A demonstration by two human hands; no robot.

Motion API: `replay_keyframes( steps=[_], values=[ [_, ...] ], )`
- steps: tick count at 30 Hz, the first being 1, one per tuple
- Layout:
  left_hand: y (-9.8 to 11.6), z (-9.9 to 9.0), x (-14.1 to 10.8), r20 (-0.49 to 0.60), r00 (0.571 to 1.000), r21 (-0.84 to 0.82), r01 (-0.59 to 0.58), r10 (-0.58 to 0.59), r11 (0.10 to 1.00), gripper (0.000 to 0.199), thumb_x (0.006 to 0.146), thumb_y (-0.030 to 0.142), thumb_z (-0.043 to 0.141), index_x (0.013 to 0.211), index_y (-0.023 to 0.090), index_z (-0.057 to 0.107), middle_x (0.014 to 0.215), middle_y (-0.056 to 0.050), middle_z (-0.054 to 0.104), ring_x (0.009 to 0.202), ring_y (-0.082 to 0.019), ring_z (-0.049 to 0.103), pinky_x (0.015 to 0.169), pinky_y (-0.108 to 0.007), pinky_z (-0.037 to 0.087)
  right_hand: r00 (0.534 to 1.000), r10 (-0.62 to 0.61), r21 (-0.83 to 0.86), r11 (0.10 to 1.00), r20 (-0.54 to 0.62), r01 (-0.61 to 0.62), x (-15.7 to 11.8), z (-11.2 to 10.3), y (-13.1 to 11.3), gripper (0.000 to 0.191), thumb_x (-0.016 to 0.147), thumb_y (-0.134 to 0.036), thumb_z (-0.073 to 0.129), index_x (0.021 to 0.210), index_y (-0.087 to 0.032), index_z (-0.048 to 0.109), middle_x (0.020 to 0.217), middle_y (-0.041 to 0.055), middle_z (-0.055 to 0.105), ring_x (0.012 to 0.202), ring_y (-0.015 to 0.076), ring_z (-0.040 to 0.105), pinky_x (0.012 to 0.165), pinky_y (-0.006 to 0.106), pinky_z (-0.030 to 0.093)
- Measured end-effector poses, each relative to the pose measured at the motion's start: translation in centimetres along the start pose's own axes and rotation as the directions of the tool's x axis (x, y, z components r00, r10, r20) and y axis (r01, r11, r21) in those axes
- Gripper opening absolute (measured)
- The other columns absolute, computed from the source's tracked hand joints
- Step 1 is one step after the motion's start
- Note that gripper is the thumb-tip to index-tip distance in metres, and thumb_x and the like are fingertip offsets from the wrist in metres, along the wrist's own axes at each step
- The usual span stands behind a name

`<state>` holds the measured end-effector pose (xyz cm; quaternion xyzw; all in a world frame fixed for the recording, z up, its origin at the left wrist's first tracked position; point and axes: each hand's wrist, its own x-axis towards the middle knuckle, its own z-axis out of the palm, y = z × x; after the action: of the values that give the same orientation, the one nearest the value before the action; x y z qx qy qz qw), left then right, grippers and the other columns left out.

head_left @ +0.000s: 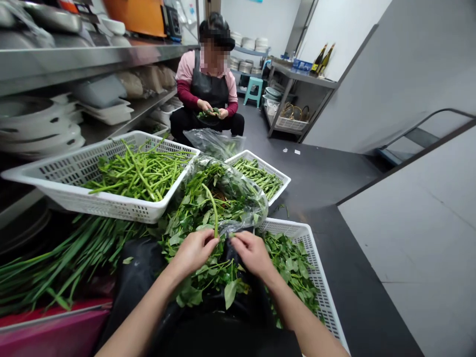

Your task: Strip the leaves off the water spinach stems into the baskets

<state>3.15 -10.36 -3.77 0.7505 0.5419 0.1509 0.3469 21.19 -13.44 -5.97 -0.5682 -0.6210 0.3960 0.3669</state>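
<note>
My left hand point(197, 249) pinches a thick green vegetable stem point(212, 204), which sticks up and curves away from me. Close beside it, my right hand point(253, 254) is closed in a pinch; a trace of green shows at its fingertips, too small to name. Loose leafy greens point(229, 293) lie over my dark lap below both hands. Directly beyond is a clear plastic bag point(256, 201) spilling leafy stems point(186, 203). At the left, a white basket point(63, 173) holds stripped green stems point(145, 171). Leaves point(293, 263) fill another white basket point(327, 282) at my right.
A smaller white basket point(284, 186) with stems stands beyond the bag. Facing me, a seated person point(210, 84) handles greens. Long green stalks point(74, 258) lie at left below a steel shelf point(85, 64) with dishes. A white partition point(420, 228) borders the right side.
</note>
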Motion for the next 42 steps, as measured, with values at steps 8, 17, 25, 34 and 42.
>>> replay_keyframes(
  steps=[8,17,25,34,42],
  values=[
    [-0.3,0.0,-2.0,-0.053,0.994,0.324,0.106,-0.094,0.94,0.026,0.085,0.028,0.041,0.08,0.022,0.066,0.083,-0.007,0.07,0.075,-0.022,0.062,0.061,-0.028,0.034,0.99,0.141,0.357,0.924,0.014,-0.136,2.2,7.9,0.7,0.034,0.075,-0.039,0.054,0.052,-0.018,0.041,0.052,-0.005,0.035,0.054,0.0096,0.034,0.052,0.023,0.027],
    [-2.1,0.4,-4.7,0.078,0.99,0.137,0.108,-0.119,0.985,0.025,0.081,0.027,0.041,0.061,0.02,0.056,0.066,-0.002,0.06,0.065,-0.017,0.054,0.06,-0.025,0.031,0.81,0.559,0.74,0.466,0.179,-0.485,10.4,8.5,0.0,0.026,0.083,-0.024,0.043,0.059,-0.02,0.034,0.045,-0.0086,0.032,0.037,0.0048,0.025,0.038,0.016,0.024],
    [-4.6,-2.5,-6.1,0.002,0.962,-0.53,0.231,-0.272,0.816,0.034,0.069,0.05,0.052,0.056,0.018,0.05,0.052,0.003,0.044,0.053,-0.012,0.04,0.052,-0.023,0.031,0.797,0.505,0.584,0.554,0.331,-0.593,10.7,5.9,0.2,0.016,0.08,-0.016,0.053,0.065,-0.016,0.045,0.046,-0.006,0.051,0.032,0.0023,0.032,0.032,0.012,0.019],
    [-3.5,-1.8,-4.0,-0.368,0.848,-0.496,0.167,-0.381,0.852,0.028,0.068,0.048,0.057,0.067,0.019,0.059,0.054,0.003,0.056,0.049,-0.013,0.05,0.048,-0.021,0.038,0.826,0.196,0.373,0.82,0.529,-0.434,2.6,12.0,-2.4,0.038,0.081,-0.047,0.053,0.059,-0.016,0.049,0.046,-0.0047,0.051,0.033,0.0034,0.034,0.034,0.017,0.023],
    [-4.5,-3.2,-4.0,-0.59,0.794,-0.026,0.161,-0.145,0.987,0.021,0.076,0.041,0.048,0.069,0.022,0.056,0.056,0.001,0.06,0.05,-0.015,0.055,0.054,-0.023,0.039,0.736,-0.247,0.032,0.956,0.631,0.293,0.4,11.2,-2.1,0.024,0.086,-0.032,0.046,0.067,-0.019,0.053,0.06,-0.0027,0.056,0.055,0.0092,0.048,0.049,0.02,0.03]
  ],
)
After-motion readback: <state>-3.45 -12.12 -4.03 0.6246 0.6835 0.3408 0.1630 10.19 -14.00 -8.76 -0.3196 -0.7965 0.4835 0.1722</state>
